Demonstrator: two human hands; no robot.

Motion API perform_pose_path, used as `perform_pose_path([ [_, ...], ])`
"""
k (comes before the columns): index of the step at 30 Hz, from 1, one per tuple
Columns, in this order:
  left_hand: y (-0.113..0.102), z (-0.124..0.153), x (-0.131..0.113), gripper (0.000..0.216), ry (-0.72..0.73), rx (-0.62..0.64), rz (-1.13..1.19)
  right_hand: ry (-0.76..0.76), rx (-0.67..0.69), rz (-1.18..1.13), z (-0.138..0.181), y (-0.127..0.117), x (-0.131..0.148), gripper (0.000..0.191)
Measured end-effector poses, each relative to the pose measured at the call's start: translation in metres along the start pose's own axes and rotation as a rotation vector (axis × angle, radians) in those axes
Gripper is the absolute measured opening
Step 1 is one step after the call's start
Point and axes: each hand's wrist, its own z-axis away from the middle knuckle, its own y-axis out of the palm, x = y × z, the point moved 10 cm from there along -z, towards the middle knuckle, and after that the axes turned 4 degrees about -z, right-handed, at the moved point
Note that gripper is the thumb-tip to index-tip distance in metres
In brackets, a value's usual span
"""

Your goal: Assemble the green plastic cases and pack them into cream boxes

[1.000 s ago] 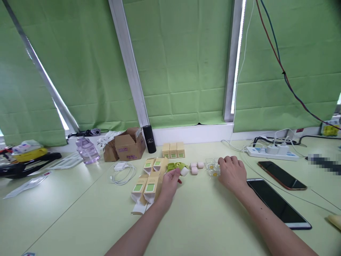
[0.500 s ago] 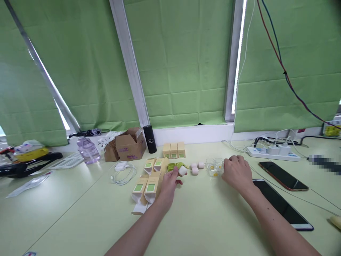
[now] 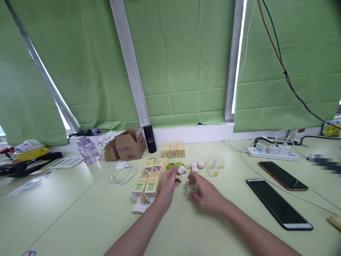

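Observation:
My left hand [image 3: 168, 187] pinches a small white case [image 3: 182, 170] at its fingertips, just above the table, beside green pieces [image 3: 176, 165]. My right hand [image 3: 206, 193] is closed round a small clear plastic cup [image 3: 190, 187] held close to the left hand. Behind them lie two pink pieces [image 3: 197, 165] and three clear cups [image 3: 215, 166] with yellow bits inside. Flat tan boxes with green labels [image 3: 149, 179] lie left of my left hand. Three upright tan boxes [image 3: 173, 150] stand in a row further back.
Two phones [image 3: 278, 203] [image 3: 282, 175] lie at the right, with a power strip [image 3: 269, 152] and cables behind. At the back left are a brown carton [image 3: 129, 145], a black cylinder [image 3: 149, 138], a white cable [image 3: 122, 172] and a lilac bottle [image 3: 87, 150].
My right hand left the group of clear cups at the right and came in toward my left hand, carrying one clear cup. My left hand kept its hold on the white case.

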Motion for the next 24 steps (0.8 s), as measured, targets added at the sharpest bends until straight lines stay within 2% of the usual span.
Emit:
perform_pose_path([
  [3,-0.001,-0.001,0.001,0.059,0.009,-0.01,-0.016,0.049,0.011,-0.052,-0.001,0.008,-0.012,0.057],
  [6,-0.004,-0.002,0.001,0.058,0.017,-0.028,-0.028,0.094,-0.017,-0.091,-0.003,0.004,-0.024,0.067],
  [12,-0.011,-0.003,0.002,0.06,0.03,-0.071,-0.096,0.178,-0.014,-0.251,-0.008,0.002,-0.042,0.044],
  [18,-0.015,-0.005,0.002,0.061,0.062,-0.087,-0.107,0.124,-0.054,-0.779,-0.015,-0.003,-0.037,0.045],
  [21,-0.015,-0.006,0.002,0.064,0.065,-0.092,-0.124,0.177,-0.048,-1.109,-0.015,0.002,-0.036,0.047],
  [24,-0.016,-0.006,0.002,0.066,0.062,-0.101,-0.152,0.26,-0.049,-1.339,-0.013,0.008,-0.041,0.041],
])
